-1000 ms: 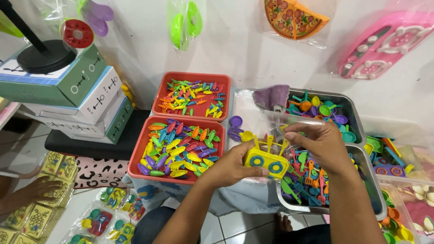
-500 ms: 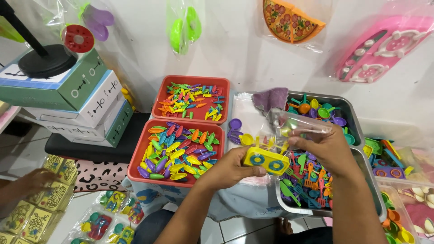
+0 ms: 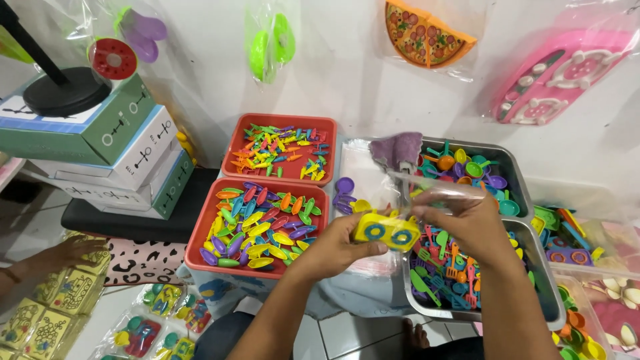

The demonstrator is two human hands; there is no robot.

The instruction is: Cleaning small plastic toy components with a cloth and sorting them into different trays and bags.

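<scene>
While the yellow toy stove point(image 3: 385, 231) is being pinched in the left hand point(image 3: 333, 248) above the metal tray point(image 3: 543, 293), a clear bag point(image 3: 427, 190) is being gripped by the right hand point(image 3: 467, 223); small pieces risk being spilled.

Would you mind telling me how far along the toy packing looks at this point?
Done: several sealed toy packets lie on the floor at lower left. In hand: the left hand holds a yellow toy stove while the right hand holds a clear plastic bag at it. Left: the red trays and metal trays are full of loose plastic pieces.
</scene>
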